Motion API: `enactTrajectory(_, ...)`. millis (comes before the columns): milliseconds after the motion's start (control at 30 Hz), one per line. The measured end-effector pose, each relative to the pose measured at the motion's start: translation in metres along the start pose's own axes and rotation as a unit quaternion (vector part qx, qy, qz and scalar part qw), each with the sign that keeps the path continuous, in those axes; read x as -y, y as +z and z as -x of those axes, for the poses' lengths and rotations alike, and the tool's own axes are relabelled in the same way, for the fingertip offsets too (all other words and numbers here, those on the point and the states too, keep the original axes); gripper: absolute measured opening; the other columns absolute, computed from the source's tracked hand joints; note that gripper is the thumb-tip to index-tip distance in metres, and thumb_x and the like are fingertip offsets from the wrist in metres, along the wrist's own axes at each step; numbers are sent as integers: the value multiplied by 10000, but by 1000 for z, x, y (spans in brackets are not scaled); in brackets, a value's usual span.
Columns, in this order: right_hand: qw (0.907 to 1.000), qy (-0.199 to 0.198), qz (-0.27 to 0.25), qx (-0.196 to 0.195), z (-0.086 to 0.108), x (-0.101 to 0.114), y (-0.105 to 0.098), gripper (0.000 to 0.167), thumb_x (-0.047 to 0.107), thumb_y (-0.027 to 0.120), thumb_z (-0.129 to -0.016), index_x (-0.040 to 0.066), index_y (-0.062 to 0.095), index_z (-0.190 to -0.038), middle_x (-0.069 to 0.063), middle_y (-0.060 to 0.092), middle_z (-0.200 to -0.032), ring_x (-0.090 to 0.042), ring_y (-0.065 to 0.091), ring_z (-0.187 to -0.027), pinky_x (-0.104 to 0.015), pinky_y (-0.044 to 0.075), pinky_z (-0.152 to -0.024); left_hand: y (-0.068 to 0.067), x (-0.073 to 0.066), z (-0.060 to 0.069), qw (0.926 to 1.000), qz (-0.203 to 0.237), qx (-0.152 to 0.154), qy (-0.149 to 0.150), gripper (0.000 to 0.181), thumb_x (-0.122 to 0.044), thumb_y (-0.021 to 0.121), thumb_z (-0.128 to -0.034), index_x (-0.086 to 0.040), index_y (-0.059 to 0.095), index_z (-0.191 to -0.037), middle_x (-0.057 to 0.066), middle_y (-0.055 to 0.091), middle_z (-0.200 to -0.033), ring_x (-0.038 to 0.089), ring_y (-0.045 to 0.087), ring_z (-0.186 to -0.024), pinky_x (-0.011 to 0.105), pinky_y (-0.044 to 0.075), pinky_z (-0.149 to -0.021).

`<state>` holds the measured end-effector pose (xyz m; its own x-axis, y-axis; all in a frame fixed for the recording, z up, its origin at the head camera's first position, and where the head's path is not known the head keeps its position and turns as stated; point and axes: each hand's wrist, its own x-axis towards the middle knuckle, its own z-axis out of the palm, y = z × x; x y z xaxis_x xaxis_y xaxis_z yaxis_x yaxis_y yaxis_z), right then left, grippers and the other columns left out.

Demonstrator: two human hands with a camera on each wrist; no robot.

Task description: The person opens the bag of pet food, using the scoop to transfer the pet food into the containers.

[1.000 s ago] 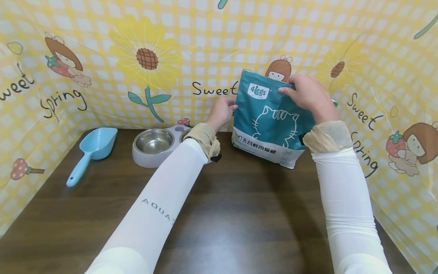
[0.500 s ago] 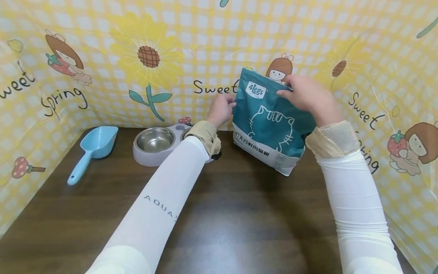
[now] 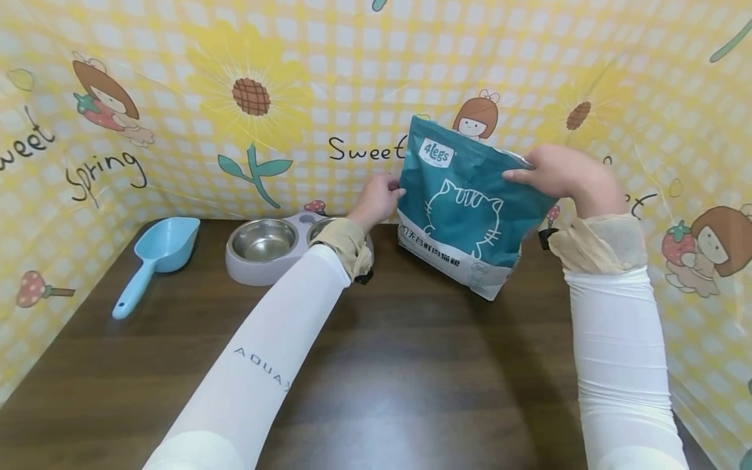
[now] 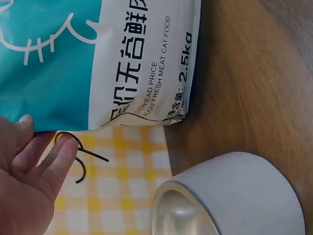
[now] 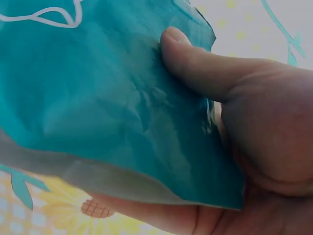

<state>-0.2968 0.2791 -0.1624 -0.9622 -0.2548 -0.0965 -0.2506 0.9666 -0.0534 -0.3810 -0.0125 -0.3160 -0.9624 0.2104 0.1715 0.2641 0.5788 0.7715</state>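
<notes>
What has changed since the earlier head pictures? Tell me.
The right hand moved rightward and slightly down along the top of the teal bag, and now grips it farther toward its right side. Since the earliest picture, the bag turned a little, its lower right corner coming nearer. The left hand stayed at its left edge; the blue scoop and double bowl stayed put.

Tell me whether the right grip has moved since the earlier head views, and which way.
Yes. Against the printed girl just above the bag, the right grip has moved to the right and slightly lower in the head view.
</notes>
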Motion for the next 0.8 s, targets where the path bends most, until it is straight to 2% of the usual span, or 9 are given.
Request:
enactTrajectory(133, 9995, -165, -231, 99, 2, 5, 3, 460, 432, 553, -1133, 64, 638, -871, 0, 525, -684, -228, 617, -720, -361, 462, -723, -1, 9, -4, 9996, -213, 125, -142, 276, -128, 558, -1137, -25, 732, -1324, 145, 753, -1296, 254, 683, -1083, 359, 569, -951)
enactTrajectory(200, 9991, -217, -337, 152, 3, 6, 4, 463, 434, 554, -1134, 80, 612, -841, 17, 461, -652, -216, 576, -666, -357, 445, -686, -1, 11, -6, 9992, -298, 219, -180, 266, -123, 546, -1141, -10, 738, -1286, 157, 743, -1204, 241, 644, -968, 328, 536, -836)
enactTrajectory(267, 9988, -266, -371, 153, 5, 7, 3, 455, 437, 549, -1136, 81, 615, -861, 23, 420, -651, -211, 550, -650, -357, 433, -669, -1, 12, -8, 9990, -321, 212, -207, 253, -113, 542, -1140, 2, 739, -1249, 149, 722, -1135, 222, 611, -910, 300, 503, -779)
enactTrajectory(367, 9986, -308, -416, 111, 6, 11, 3, 451, 444, 538, -1141, 59, 667, -944, 17, 465, -686, -214, 567, -683, -359, 441, -676, -1, 11, -9, 9992, -274, 102, -281, 235, -107, 541, -1137, 12, 732, -1203, 161, 710, -1098, 232, 612, -906, 306, 502, -781)
enactTrajectory(433, 9982, -310, -493, 128, 7, 14, 3, 465, 453, 527, -1143, 55, 689, -966, 18, 470, -690, -212, 576, -699, -358, 448, -687, 0, 10, -9, 9989, -279, -22, -384, 232, -117, 547, -1136, -2, 736, -1206, 151, 730, -1140, 245, 635, -948, 335, 525, -823)
enactTrajectory(567, 9962, -159, -819, 261, 9, 21, 5, 507, 477, 514, -1142, 88, 643, -844, 38, 418, -662, -205, 525, -672, -361, 431, -699, 6, 9, -6, 9962, -611, -252, -562, 247, -182, 564, -1140, -33, 757, -1183, 138, 763, -1180, 264, 674, -988, 386, 555, -867)
enactTrajectory(700, 9930, 85, -1090, 440, 11, 25, 5, 535, 515, 495, -1136, 130, 515, -765, 42, 384, -677, -202, 466, -677, -372, 409, -711, 12, 7, -2, 9939, -816, -453, -582, 286, -239, 587, -1136, -40, 776, -1054, 128, 766, -990, 260, 686, -857, 380, 552, -768)
enactTrajectory(800, 9910, 120, -1214, 544, 11, 23, 2, 518, 517, 489, -1136, 92, 613, -867, 30, 489, -735, -210, 521, -758, -370, 429, -741, 15, 4, 3, 9947, -648, -574, -549, 314, -277, 590, -1137, -57, 750, -979, 105, 723, -875, 252, 676, -784, 368, 549, -709)
